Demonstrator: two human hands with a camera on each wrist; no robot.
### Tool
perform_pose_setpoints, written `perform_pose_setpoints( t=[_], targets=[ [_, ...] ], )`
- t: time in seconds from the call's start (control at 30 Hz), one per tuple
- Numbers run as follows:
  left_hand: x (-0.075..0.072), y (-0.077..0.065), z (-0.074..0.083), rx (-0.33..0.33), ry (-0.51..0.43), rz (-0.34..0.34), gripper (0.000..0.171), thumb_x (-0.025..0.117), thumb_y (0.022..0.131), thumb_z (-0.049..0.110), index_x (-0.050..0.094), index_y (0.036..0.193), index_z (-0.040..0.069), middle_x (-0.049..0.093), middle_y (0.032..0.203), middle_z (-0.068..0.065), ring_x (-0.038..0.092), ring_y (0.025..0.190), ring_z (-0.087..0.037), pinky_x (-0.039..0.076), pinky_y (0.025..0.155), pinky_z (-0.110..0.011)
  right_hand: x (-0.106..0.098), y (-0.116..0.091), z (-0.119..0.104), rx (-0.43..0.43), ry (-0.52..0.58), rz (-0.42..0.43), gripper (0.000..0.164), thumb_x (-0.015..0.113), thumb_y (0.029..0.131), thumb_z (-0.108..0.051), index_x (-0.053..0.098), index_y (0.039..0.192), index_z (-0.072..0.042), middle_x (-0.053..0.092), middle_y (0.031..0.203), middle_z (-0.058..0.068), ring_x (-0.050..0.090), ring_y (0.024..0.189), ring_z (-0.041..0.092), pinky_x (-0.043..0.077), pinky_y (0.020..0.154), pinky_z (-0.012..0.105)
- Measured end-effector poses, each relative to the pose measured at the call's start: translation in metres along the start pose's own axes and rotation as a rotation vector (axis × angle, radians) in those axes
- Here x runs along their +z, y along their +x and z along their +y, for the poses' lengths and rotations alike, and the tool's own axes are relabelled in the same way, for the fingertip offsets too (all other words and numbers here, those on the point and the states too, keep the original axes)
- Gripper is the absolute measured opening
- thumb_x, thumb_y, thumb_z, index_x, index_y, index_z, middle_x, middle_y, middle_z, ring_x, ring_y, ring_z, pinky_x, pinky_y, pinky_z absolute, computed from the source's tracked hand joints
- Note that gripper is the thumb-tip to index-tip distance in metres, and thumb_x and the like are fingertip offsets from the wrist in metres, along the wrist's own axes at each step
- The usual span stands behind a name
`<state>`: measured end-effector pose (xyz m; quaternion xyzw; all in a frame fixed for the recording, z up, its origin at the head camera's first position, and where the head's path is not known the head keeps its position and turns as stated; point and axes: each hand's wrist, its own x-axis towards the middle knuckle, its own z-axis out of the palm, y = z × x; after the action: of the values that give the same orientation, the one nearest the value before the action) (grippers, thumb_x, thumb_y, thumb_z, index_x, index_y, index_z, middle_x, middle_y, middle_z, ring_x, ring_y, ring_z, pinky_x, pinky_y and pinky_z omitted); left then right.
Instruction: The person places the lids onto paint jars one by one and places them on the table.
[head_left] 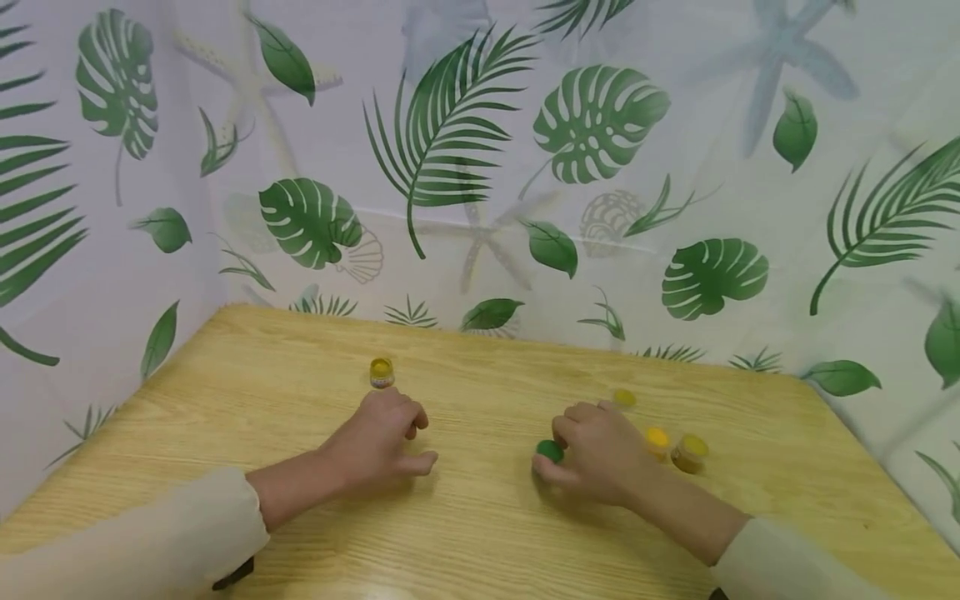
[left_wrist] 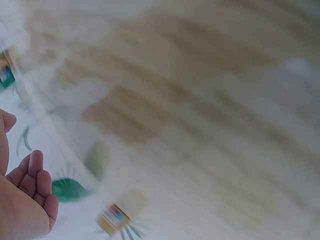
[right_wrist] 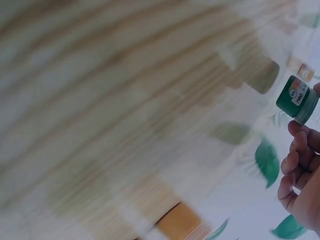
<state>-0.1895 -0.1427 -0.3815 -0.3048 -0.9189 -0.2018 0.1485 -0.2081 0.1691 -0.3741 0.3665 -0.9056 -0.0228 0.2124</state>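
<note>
Between the thumb and fingers of my right hand (head_left: 600, 454) is a small green paint jar (head_left: 550, 451), held low over the wooden table. Its white label and green contents show in the right wrist view, where the jar (right_wrist: 294, 97) sits at the fingertips of the right hand (right_wrist: 306, 175). My left hand (head_left: 382, 437) holds nothing, its fingers loosely bent and the thumb apart from them. Just beyond its knuckles stands a small dark-yellow paint jar (head_left: 382, 373), which the left wrist view also shows as a labelled jar (left_wrist: 113, 219).
Right of my right hand stand an orange-yellow jar (head_left: 657, 442) and an olive-yellow jar (head_left: 691, 452). A flat yellowish round piece (head_left: 624, 398) lies behind that hand. A leaf-patterned cloth (head_left: 480, 167) borders the table (head_left: 480, 533) at the back and sides.
</note>
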Motion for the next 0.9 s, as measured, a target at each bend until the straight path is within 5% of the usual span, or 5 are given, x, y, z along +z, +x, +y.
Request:
perform_pose_setpoints(
  t=[0.13, 0.43, 0.7, 0.9],
  targets=[
    [-0.007, -0.002, -0.015, -0.050, 0.047, 0.022, 0.029, 0.082, 0.077, 0.027, 0.071, 0.088, 0.003, 0.065, 0.077, 0.000, 0.059, 0.074, -0.013, 0.050, 0.092, -0.049, 0.000, -0.009, 0.018, 0.024, 0.000, -0.024, 0.031, 0.070, 0.081, -0.041, 0.057, 0.066, -0.017, 0.052, 0.064, -0.008, 0.043, 0.063, 0.010, 0.037, 0.061, 0.026],
    [-0.019, -0.003, -0.047, -0.172, 0.087, 0.047, 0.029, 0.082, 0.077, 0.031, 0.069, 0.078, 0.004, 0.061, 0.065, 0.004, 0.054, 0.071, -0.017, 0.048, 0.078, -0.041, -0.008, -0.023, 0.048, 0.129, -0.018, -0.070, 0.030, 0.070, 0.082, -0.044, 0.059, 0.069, -0.020, 0.052, 0.068, -0.010, 0.046, 0.071, 0.013, 0.037, 0.064, 0.032],
    [-0.020, -0.001, -0.075, -0.287, 0.131, 0.024, 0.040, 0.080, 0.078, 0.038, 0.072, 0.080, -0.001, 0.068, 0.073, -0.005, 0.061, 0.076, -0.025, 0.049, 0.075, -0.046, -0.008, -0.031, 0.064, 0.160, -0.012, -0.138, 0.027, 0.068, 0.082, -0.043, 0.054, 0.070, -0.023, 0.046, 0.068, -0.012, 0.042, 0.072, 0.013, 0.036, 0.069, 0.036],
    [-0.016, 0.011, -0.082, -0.335, 0.124, 0.005, 0.057, 0.078, 0.079, 0.041, 0.035, 0.053, 0.016, 0.022, 0.053, 0.009, 0.023, 0.058, -0.011, 0.023, 0.058, -0.031, -0.011, -0.034, 0.070, 0.166, -0.015, -0.187, 0.020, 0.066, 0.083, -0.037, 0.055, 0.070, -0.026, 0.045, 0.069, -0.012, 0.038, 0.071, 0.012, 0.032, 0.071, 0.036]
  ],
)
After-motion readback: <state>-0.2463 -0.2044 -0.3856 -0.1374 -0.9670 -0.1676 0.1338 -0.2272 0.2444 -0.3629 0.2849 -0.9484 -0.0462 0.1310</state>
